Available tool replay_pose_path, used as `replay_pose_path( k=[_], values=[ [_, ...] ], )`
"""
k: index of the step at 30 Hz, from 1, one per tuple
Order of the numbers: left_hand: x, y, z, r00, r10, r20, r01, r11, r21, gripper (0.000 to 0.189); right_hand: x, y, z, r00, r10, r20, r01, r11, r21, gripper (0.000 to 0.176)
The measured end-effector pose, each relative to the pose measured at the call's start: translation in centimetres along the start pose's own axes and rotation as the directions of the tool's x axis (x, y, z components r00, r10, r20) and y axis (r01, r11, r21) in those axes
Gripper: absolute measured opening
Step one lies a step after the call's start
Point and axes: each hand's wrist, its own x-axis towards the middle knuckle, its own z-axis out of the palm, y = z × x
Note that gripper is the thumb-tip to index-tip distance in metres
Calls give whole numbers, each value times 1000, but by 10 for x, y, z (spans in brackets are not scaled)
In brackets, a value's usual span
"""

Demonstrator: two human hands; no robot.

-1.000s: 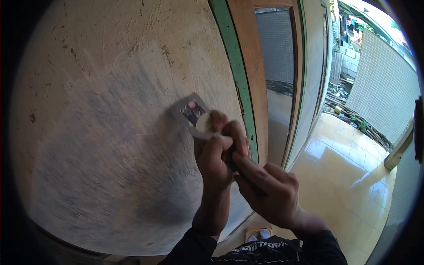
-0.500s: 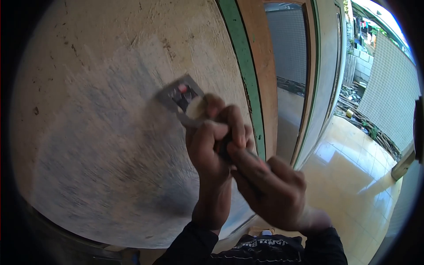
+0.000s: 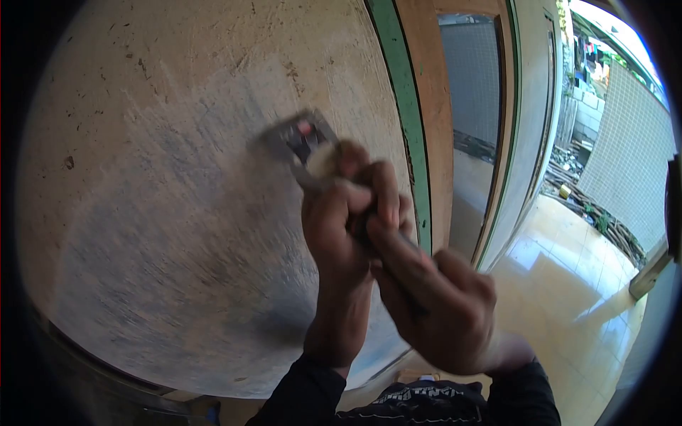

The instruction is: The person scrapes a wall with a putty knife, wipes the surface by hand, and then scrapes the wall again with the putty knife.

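Note:
A scraper (image 3: pixel 304 135) with a grey metal blade and a small red mark lies against the wall (image 3: pixel 163 234), its front edge blurred by motion. A rounded cream-coloured part (image 3: pixel 325 162) sits between the blade and my fingers. My left hand (image 3: pixel 348 213) wraps round the handle just behind the blade. Lower and to the right, my right hand (image 3: pixel 440 305) closes on what looks like the dark rear end of the same handle, mostly hidden by the fingers. The wall around the blade is streaked white and grey, with rougher beige coating above.
A green strip (image 3: pixel 401 92) and a wooden door frame (image 3: pixel 430 106) border the wall on the right. Beyond lie a shiny tiled floor (image 3: pixel 561 284), a wooden post (image 3: pixel 648 277) and a mesh screen (image 3: pixel 625 142). Sticks and rubble (image 3: pixel 604 220) lie outside.
The view has shifted, so the wall and door frame appear farther right. The scraper blade sits slightly higher in view and stays blurred; both hands keep their grip.

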Motion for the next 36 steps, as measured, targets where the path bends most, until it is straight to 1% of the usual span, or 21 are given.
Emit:
replay_pose_path(
  k=[1, 3, 4, 7, 8, 9, 11, 12, 16, 18, 19, 21, 23, 25, 26, 27, 29, 30, 33, 35, 36],
  values=[
    [0, -1, 5, 1000, -18, -8, 18, 1000, 2, 18, 2, 1, -2, 1000, 20, 2, -20, 1000, 2, 47],
    [4, -4, 14, 995, 56, -88, -36, 977, 208, 18, 4, 8, -5, 999, 34, 31, -35, 998, 54, 48],
    [2, -3, 4, 999, 23, -35, -15, 978, 208, 16, -2, 9, 0, 999, 23, 48, -26, 999, 44, 48],
    [-12, -8, -10, 1000, -2, -8, 4, 975, 222, 16, -14, 5, 3, 997, 26, 75, -29, 999, 40, 46],
    [-10, -7, -11, 999, -6, 48, -4, 978, 208, 17, -14, 4, 2, 998, 30, 58, -31, 999, 26, 45],
    [-1, -4, -7, 999, -4, 48, -6, 979, 204, 17, -5, 5, 2, 998, 27, 61, -29, 999, 22, 45],
    [14, 4, 11, 999, 38, 10, -39, 964, 261, 18, 12, 7, -1, 1000, 3, -11, -3, 999, 32, 47],
    [14, 5, 20, 997, 42, -65, -25, 970, 241, 19, 16, 3, -8, 1000, 26, 11, -26, 999, 25, 47],
    [1, -1, 3, 1000, 14, 6, -15, 985, 173, 18, 1, 3, -5, 999, 20, 49, -20, 1000, 3, 46],
    [-2, -5, 4, 998, 59, -32, -58, 997, 41, 19, 2, 3, -8, 998, -8, 66, 6, 1000, 27, 45],
    [4, -3, 7, 998, 59, -34, -58, 998, 35, 19, 8, 3, -10, 997, -8, 71, 7, 1000, 22, 45],
    [21, 1, 19, 988, 153, 6, -153, 984, 97, 20, 28, 5, -18, 1000, 7, 23, -9, 999, 51, 45],
    [17, 1, 18, 993, 116, -16, -114, 990, 79, 20, 27, 7, -21, 1000, 15, 26, -16, 999, 48, 44],
    [10, 2, 17, 997, 66, -45, -64, 997, 42, 19, 13, 5, -16, 997, 7, 82, -11, 999, 48, 44],
    [0, -2, 12, 996, 32, -88, -29, 999, 39, 18, 2, 4, -14, 995, 6, 95, -11, 999, 49, 44],
    [4, -1, 13, 996, 41, -75, -38, 999, 38, 18, 6, 5, -14, 996, -6, 86, 2, 999, 44, 44],
    [8, 2, 12, 994, 81, -78, -69, 988, 141, 18, 14, 3, -13, 996, -3, 91, -2, 998, 64, 44],
    [18, 9, 18, 995, 93, -47, -86, 987, 134, 17, 25, 3, -12, 998, 0, 67, -4, 998, 63, 44],
    [24, 16, 37, 989, 94, -111, -76, 985, 154, 17, 35, 2, -16, 999, 1, 46, -5, 997, 83, 45],
    [14, 13, 24, 993, 70, -98, -57, 990, 132, 16, 21, -2, -13, 999, 1, 45, -6, 995, 99, 47],
    [3, 8, 15, 995, 42, -90, -35, 996, 77, 16, 9, -4, -13, 995, 19, 97, -27, 996, 91, 48]
  ],
)
